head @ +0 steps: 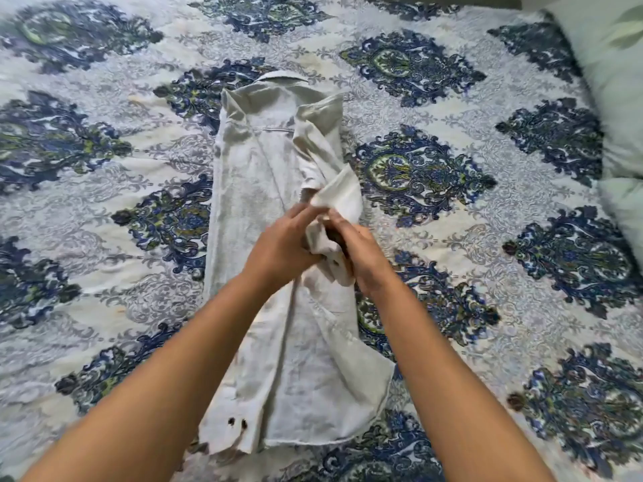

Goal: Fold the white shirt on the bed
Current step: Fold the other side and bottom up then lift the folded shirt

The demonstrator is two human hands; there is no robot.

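Beneath two meeting hands, a white shirt lies in a narrow strip on a blue-patterned bedspread. Its long axis runs straight away from the person, collar at the far end and hem nearest. The left hand and right hand both grip the bunched sleeve between them. A pale pillow lies well beyond the right hand.
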